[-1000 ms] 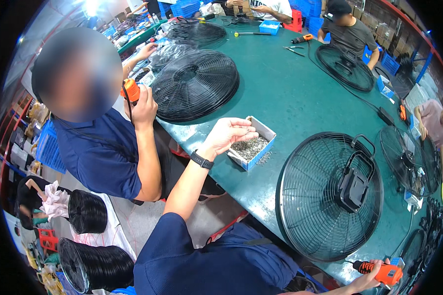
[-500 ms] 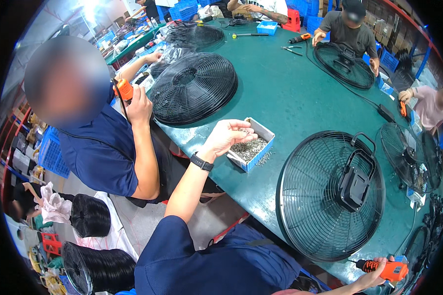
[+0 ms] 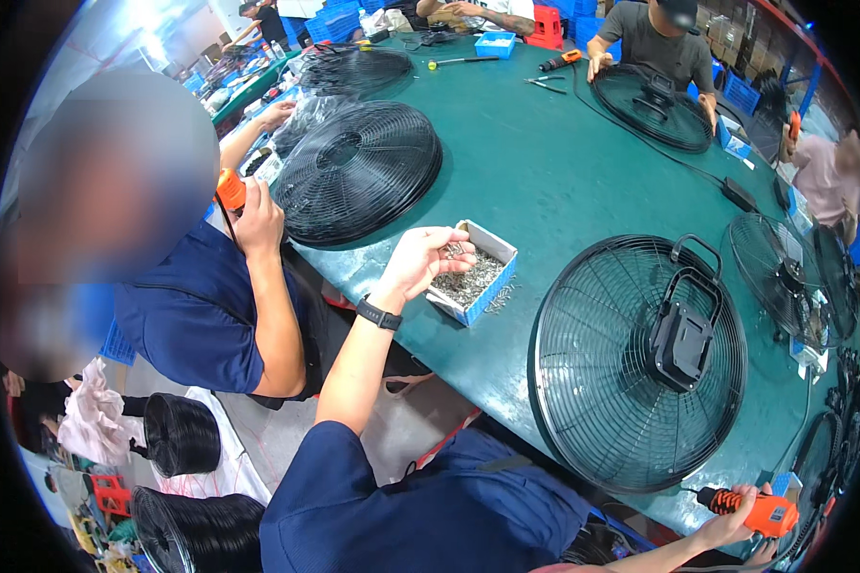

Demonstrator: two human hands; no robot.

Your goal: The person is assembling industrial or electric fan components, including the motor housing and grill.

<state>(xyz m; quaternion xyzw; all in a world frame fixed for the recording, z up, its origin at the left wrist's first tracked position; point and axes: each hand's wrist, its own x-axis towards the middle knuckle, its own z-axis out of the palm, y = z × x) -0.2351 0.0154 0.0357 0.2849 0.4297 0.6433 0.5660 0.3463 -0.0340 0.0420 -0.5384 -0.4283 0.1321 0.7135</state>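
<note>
My left hand [image 3: 424, 263], with a dark watch on its wrist, is over the near left side of a blue-and-white box [image 3: 492, 304] of small metal screws [image 3: 463, 285]. Its fingers are curled, and a few screws show between them. At the lower right, my right hand [image 3: 729, 523] grips an orange electric screwdriver [image 3: 772, 516], whose dark tip points left, just below a fan. That round fan [image 3: 592, 382], a black wire guard with a motor housing and stand on top, lies flat on the green table [image 3: 506, 382], touched by neither hand.
Loose screws [image 3: 499, 301] lie beside the box. Stacked black fan guards [image 3: 354, 177] stand at the left, near a co-worker holding an orange screwdriver [image 3: 230, 189]. Across the table another person handles a fan [image 3: 655, 107]; a cable with a black adapter [image 3: 739, 195] runs nearby.
My left hand's fingers have curled in, with screws now showing between them. The view has shifted slightly. My right hand still holds the electric screwdriver by the fan's near edge.
</note>
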